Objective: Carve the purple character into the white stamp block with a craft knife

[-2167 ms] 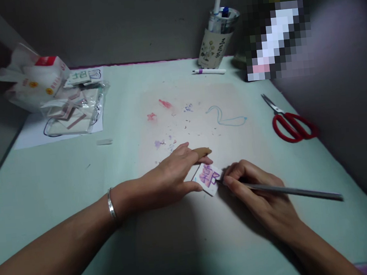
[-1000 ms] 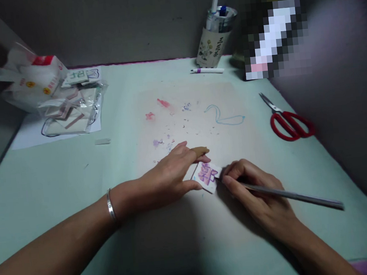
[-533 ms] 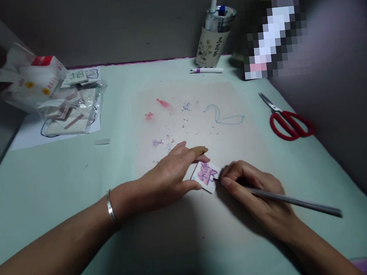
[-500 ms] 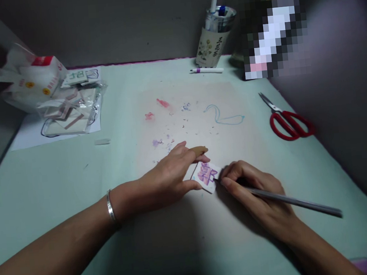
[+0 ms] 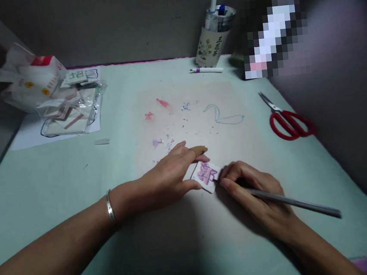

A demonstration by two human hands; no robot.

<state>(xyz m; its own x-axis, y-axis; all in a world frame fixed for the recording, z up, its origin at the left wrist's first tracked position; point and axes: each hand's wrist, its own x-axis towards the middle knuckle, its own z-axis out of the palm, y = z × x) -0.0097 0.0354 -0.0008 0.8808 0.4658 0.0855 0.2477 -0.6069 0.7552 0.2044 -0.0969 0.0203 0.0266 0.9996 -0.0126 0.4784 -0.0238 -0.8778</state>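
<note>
My left hand (image 5: 177, 177) grips a small white block (image 5: 208, 178) between thumb and fingers, low over the paper. Purple lines and a pink patch mark the block's top face. A tan covering (image 5: 199, 150) wraps one finger of that hand. In my right hand (image 5: 256, 186), a slim grey pen-like tool (image 5: 300, 202) is pinched near its dark tip. That tip meets the block's right edge, at the purple lines; whether it presses in, I cannot tell. The tool's long shaft slants down to the right.
Beneath my hands lies a pale sheet (image 5: 236, 149) with crumbs, colour smudges and a blue outline. Red-handled scissors (image 5: 289, 123) rest at the right. A purple-banded marker (image 5: 207, 70) lies before a cup of pens (image 5: 211, 44). Bagged white blocks (image 5: 74, 117) are at the left.
Both hands keep nearly the same place. The tool's tip has shifted very slightly along the block's edge.
</note>
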